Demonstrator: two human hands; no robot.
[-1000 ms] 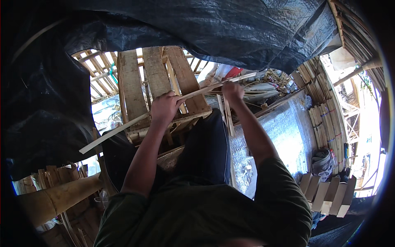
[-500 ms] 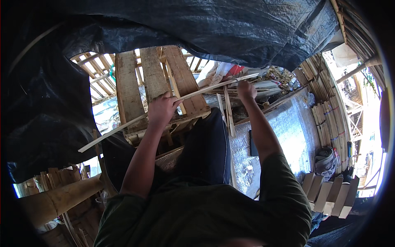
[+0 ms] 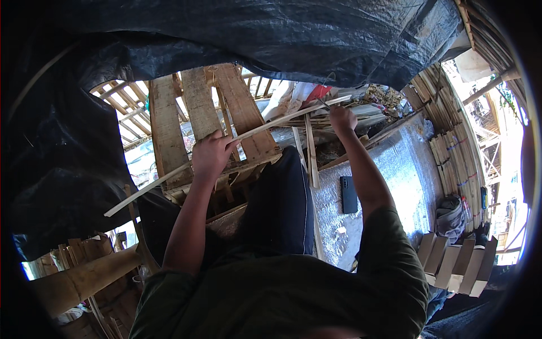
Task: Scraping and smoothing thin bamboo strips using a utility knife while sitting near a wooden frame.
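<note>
A long pale bamboo strip [image 3: 265, 129] slants across in front of me, from low on the left to higher on the right. My left hand [image 3: 211, 155] is closed around it near its middle, above the front of a wooden plank bench. Close to the strip's far right end, my right hand [image 3: 342, 119] makes a fist. A thin dark blade, apparently a small knife [image 3: 324, 104], sticks out of that fist and meets the strip. Its handle is hidden in the fingers.
Wide planks [image 3: 200, 101] form the bench ahead. A black phone [image 3: 349, 195] lies on the silvery mat [image 3: 330, 226] to the right. Bundled sticks [image 3: 454, 152] line the right side, near several long boxes [image 3: 457, 263]. Dark plastic sheeting [image 3: 271, 34] hangs overhead and left.
The view has shifted slightly, and more of the phone shows. My left hand still grips the strip; the right fist remains near its far end, now with the blade visible.
</note>
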